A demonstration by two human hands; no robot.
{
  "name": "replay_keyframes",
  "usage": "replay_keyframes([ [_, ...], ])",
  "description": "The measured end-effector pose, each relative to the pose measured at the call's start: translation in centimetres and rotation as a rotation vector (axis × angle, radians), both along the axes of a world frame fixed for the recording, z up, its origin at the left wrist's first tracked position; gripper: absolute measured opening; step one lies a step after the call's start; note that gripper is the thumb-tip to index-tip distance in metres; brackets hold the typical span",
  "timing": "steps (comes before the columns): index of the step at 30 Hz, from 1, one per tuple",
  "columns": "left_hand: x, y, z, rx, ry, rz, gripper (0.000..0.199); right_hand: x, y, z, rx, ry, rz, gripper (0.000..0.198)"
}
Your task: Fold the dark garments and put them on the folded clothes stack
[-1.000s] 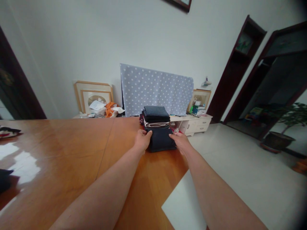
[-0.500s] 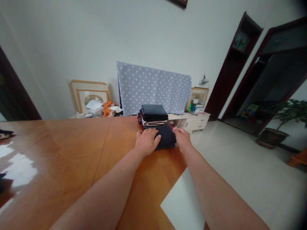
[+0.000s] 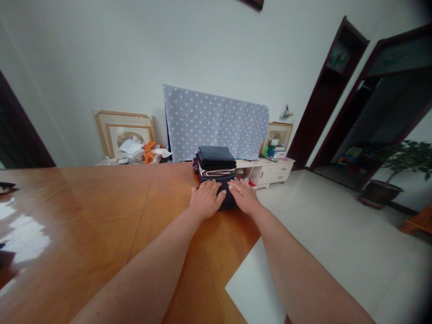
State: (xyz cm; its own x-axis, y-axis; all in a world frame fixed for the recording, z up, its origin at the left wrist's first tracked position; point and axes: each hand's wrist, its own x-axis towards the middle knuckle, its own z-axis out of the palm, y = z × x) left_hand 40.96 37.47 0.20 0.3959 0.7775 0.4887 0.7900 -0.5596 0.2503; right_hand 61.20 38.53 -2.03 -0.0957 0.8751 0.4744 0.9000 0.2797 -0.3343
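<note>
A dark folded garment (image 3: 227, 193) lies on the wooden table in front of a taller stack of folded clothes (image 3: 216, 162). My left hand (image 3: 206, 198) rests flat on the garment's left part, fingers stretched forward and thumb out to the side. On its right part lies my right hand (image 3: 245, 195), also flat with fingers extended. Between the two thumbs a strip of the dark cloth shows. The stack behind has a grey-blue piece on top, black pieces under it and a striped one lower down.
The wooden table (image 3: 101, 216) ends at the right, beside a tiled floor. A white sheet (image 3: 258, 283) lies under my right forearm. Behind stand a white cabinet (image 3: 275, 174), a polka-dot cloth (image 3: 216, 121) over a wide object, and a framed picture (image 3: 130, 135). A potted plant (image 3: 381, 191) is at right.
My right hand has moved left from the garment's right edge onto its top and its fingers have straightened. My left hand stays in place on the cloth.
</note>
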Motion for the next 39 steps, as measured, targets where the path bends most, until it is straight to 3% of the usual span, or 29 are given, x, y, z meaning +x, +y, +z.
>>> replay_keyframes([
  [10,0.1,0.2,-0.3,-0.147,-0.082,0.011,0.051,-0.2,0.2,0.3,-0.104,0.031,0.009,0.043],
  [23,0.1,-0.3,-1.2,-0.083,-0.071,0.022,0.048,-0.2,1.0,0.1,-0.204,-0.122,-0.045,0.053],
  [29,0.2,-0.4,-0.9,-0.163,-0.117,0.037,0.047,0.6,1.6,-0.8,-0.164,0.010,0.021,0.047],
  [39,-0.8,-0.1,-1.2,-0.106,-0.207,0.043,0.046,1.0,1.2,-1.5,-0.070,0.405,0.007,0.049],
])
